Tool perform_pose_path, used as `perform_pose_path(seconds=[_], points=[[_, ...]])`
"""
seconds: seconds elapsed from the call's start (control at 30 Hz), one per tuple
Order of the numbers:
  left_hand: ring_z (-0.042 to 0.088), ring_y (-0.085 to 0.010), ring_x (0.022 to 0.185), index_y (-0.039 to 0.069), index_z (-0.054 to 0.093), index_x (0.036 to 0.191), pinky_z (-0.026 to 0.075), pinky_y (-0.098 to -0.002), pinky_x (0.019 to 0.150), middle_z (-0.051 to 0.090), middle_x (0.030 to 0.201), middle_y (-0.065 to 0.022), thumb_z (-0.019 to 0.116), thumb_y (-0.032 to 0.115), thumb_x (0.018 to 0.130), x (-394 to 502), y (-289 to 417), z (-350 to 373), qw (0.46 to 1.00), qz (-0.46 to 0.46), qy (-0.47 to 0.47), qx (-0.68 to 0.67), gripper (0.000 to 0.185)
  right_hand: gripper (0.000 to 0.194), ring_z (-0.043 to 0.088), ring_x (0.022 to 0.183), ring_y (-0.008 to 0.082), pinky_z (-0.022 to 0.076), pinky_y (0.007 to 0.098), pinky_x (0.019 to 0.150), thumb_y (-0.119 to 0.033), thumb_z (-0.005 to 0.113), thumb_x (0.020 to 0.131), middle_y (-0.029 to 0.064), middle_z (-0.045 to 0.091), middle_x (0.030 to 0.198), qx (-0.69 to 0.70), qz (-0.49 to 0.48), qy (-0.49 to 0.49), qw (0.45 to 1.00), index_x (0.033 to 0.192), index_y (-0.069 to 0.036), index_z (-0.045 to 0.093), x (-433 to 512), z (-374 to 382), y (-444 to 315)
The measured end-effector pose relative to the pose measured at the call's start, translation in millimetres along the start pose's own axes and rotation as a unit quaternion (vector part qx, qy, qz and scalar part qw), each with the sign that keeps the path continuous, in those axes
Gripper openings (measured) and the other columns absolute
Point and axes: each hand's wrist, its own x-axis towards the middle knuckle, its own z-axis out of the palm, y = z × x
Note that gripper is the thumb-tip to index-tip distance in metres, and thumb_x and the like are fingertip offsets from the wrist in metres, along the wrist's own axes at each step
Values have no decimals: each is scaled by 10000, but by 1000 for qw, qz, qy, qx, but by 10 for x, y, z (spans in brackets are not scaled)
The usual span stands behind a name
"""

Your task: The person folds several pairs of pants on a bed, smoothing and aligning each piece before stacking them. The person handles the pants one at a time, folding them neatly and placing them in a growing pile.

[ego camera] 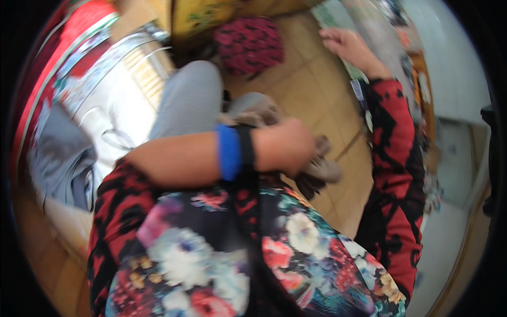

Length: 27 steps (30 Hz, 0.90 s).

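My left hand [285, 146] is closed like a fist in front of my lap, its fingers mostly hidden from above. Bunched brown cloth [324, 168] sticks out on both sides of it, blurred, its exact kind unclear. A blue band [229, 152] and a black strap [245, 148] circle that wrist. Out to the right, my right hand [352, 49] is raised beside a pale green surface [336, 18], its fingers curled; nothing shows in it, though blur hides the fingertips. Grey cloth covers a knee [190, 99] just beyond my left forearm.
A dark pink patterned cushion or stool [249, 45] stands on the tiled floor [313, 87] ahead. At left, folded grey cloth [63, 154] lies by a brightly lit white surface [119, 99] with a thin cord. A yellow panel [202, 14] rises at the top. Small items line a shelf [422, 87] at right.
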Motion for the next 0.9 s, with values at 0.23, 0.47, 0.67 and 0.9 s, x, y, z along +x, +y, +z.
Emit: perform_pose_path(seconds=[0.23,0.47,0.67,0.9], points=[[696,-401,791,58,701,919,551,-486,706,693,764,-169,798,273,644,-479,-422,-553,988,-151,-7,5,362,351,691,775,168,541,358,736,-231,708,915,97,752,881,-73,170,53,981,1220,-58,708,-318,-75,229],[694,-199,710,144,737,763,437,-378,538,682,732,5,751,242,717,77,298,-750,970,92,8,224,109,319,726,826,315,562,412,756,-209,681,887,163,743,873,-144,100,-1,985,1175,-76,718,-256,-145,95],[617,-238,719,97,709,733,407,-364,610,634,736,-40,698,217,720,-288,1374,-1131,932,298,163,126,121,311,718,830,358,578,463,755,-165,664,848,181,738,904,-78,23,-144,986,1141,-85,730,-371,902,-215],[700,-338,711,105,772,782,480,-476,581,732,757,-81,721,177,771,-543,780,-971,946,309,94,-44,89,373,711,865,340,559,429,773,-162,698,890,199,732,983,230,91,73,966,1243,-44,676,-322,2491,-1928]])
